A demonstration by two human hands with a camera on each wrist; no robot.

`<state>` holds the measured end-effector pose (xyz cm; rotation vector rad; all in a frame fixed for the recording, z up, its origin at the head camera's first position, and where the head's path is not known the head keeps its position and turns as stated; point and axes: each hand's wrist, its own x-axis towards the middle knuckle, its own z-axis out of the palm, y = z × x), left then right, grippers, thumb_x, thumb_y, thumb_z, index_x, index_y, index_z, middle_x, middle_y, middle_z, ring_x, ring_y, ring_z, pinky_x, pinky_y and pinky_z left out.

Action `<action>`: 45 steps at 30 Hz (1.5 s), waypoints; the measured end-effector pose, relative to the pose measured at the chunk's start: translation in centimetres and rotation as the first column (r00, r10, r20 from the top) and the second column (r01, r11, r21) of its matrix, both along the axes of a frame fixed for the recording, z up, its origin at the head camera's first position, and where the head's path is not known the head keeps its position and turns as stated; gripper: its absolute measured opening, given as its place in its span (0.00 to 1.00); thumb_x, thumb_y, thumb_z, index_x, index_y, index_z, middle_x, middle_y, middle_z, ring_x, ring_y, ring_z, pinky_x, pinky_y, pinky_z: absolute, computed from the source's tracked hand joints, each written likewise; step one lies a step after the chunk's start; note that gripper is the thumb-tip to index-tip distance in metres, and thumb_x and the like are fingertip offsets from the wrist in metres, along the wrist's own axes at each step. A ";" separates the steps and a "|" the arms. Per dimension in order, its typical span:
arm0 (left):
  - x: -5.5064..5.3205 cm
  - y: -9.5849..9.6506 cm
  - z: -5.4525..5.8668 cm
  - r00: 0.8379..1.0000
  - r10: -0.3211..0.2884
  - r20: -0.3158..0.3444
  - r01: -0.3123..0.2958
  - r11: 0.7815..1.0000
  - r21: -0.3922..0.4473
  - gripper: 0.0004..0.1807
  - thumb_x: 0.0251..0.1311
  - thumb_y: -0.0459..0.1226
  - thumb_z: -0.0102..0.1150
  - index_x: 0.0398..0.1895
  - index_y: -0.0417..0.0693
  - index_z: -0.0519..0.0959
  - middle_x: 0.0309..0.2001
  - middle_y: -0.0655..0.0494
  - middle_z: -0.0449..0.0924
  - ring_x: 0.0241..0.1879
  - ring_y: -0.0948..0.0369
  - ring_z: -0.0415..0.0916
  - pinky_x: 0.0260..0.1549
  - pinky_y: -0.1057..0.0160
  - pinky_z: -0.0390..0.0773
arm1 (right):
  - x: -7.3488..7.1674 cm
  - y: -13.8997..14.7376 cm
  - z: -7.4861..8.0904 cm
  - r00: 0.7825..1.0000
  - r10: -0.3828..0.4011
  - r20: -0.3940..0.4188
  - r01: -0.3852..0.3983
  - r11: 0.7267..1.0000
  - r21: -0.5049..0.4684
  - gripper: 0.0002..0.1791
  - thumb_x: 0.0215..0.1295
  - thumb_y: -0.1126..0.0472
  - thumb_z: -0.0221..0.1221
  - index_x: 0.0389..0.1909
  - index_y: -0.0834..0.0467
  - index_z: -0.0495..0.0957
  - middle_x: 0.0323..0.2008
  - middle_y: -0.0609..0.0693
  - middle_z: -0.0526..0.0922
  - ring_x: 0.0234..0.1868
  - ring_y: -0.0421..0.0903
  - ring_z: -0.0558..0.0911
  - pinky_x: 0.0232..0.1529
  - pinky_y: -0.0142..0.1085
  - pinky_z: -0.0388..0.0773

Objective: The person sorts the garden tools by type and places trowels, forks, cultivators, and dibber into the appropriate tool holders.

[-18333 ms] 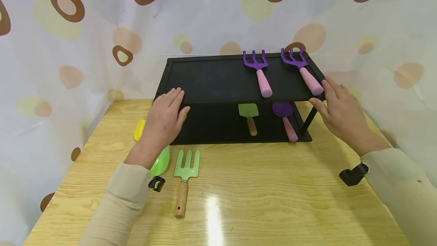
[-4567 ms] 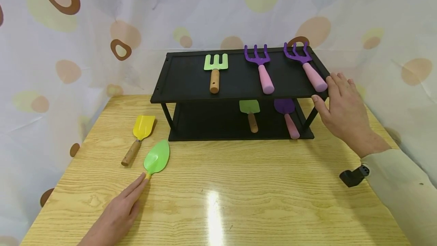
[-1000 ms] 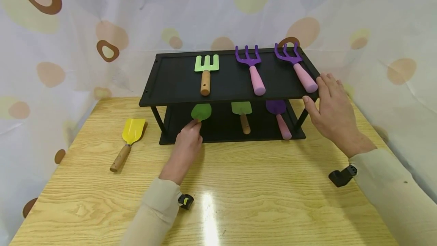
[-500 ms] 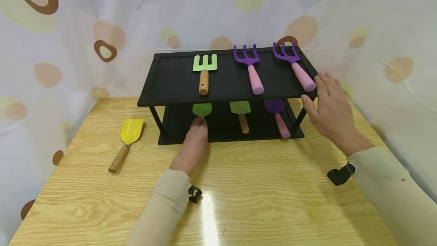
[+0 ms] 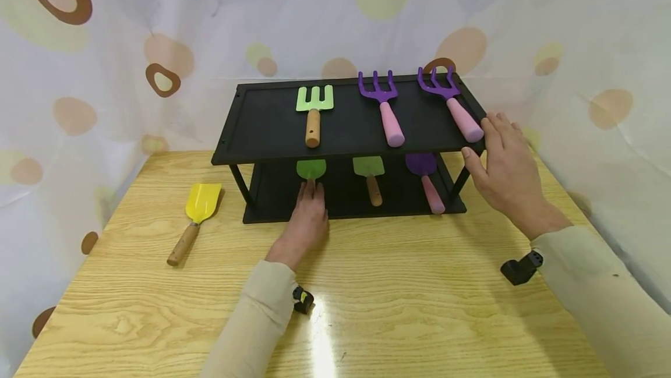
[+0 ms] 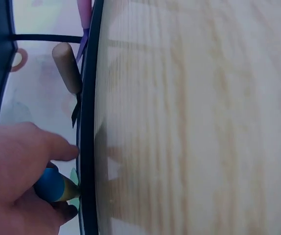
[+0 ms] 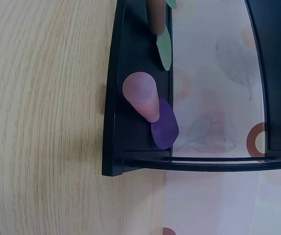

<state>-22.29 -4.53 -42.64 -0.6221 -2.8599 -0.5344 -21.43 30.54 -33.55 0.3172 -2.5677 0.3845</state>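
Observation:
On the lower shelf, my left hand (image 5: 309, 221) lies over the handle of a green trowel (image 5: 311, 169), its fingers pointing toward the blade. The left wrist view shows the blue and yellow trowel handle (image 6: 52, 186) between thumb and fingers, the thumb apart from it. My right hand (image 5: 505, 171) rests its straight fingers against the right end of the black two-tier rack (image 5: 262, 127). A lighter green trowel (image 5: 373, 183) with a wooden handle and a purple trowel (image 5: 421, 163) with a pink handle (image 7: 141, 93) also lie on the lower shelf.
The upper shelf bears a green hand fork (image 5: 314, 101) and two purple hand rakes, one (image 5: 385, 104) near the middle and one (image 5: 453, 101) at the right. A yellow trowel (image 5: 201, 203) lies on the wooden table (image 5: 409, 302), left of the rack.
The green hand fork went from the table to the upper shelf, the green trowel from the table to the lower one. Lately my left fingers have spread on its handle. The right hand stays put.

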 end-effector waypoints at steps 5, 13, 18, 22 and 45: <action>0.2 -0.3 0.4 0.999 0.020 0.050 -0.020 1.000 0.000 0.33 0.67 0.34 0.58 0.71 0.28 0.60 0.72 0.27 0.56 0.74 0.38 0.54 0.74 0.46 0.59 | -0.1 0.0 0.0 1.000 0.001 0.024 -0.001 1.000 -0.003 0.36 0.75 0.49 0.45 0.71 0.74 0.56 0.72 0.71 0.59 0.77 0.65 0.54 0.81 0.52 0.42; 0.9 -1.2 1.8 0.994 0.017 0.103 -0.022 0.999 0.044 0.33 0.71 0.38 0.53 0.74 0.33 0.58 0.76 0.36 0.53 0.76 0.42 0.51 0.75 0.48 0.58 | -0.1 0.0 -0.1 1.000 0.010 -0.001 -0.010 1.000 -0.006 0.36 0.74 0.50 0.46 0.70 0.74 0.58 0.71 0.72 0.60 0.76 0.66 0.56 0.80 0.52 0.44; 1.9 -2.2 2.3 0.997 -0.010 0.073 0.004 0.998 0.070 0.32 0.71 0.37 0.53 0.74 0.35 0.58 0.76 0.38 0.54 0.77 0.43 0.52 0.74 0.48 0.60 | -0.1 0.1 -0.2 1.000 0.009 0.000 -0.009 1.000 -0.015 0.36 0.74 0.50 0.46 0.70 0.74 0.58 0.71 0.72 0.60 0.76 0.66 0.56 0.80 0.52 0.44; 2.7 -3.3 2.6 0.999 -0.032 0.027 0.029 0.994 0.102 0.32 0.71 0.35 0.54 0.74 0.36 0.59 0.75 0.39 0.57 0.76 0.44 0.53 0.73 0.49 0.63 | -0.1 0.2 -0.2 1.000 0.007 0.008 -0.007 1.000 -0.013 0.36 0.74 0.50 0.46 0.71 0.74 0.57 0.72 0.72 0.60 0.76 0.66 0.55 0.81 0.52 0.43; 7.3 -9.4 2.7 0.999 -0.010 -0.052 0.015 0.994 0.109 0.28 0.66 0.32 0.58 0.70 0.37 0.67 0.72 0.42 0.65 0.73 0.45 0.61 0.68 0.47 0.70 | -0.1 -0.1 -0.1 1.000 0.017 -0.018 -0.017 1.000 -0.015 0.35 0.73 0.51 0.46 0.70 0.75 0.58 0.70 0.73 0.61 0.75 0.67 0.57 0.80 0.54 0.44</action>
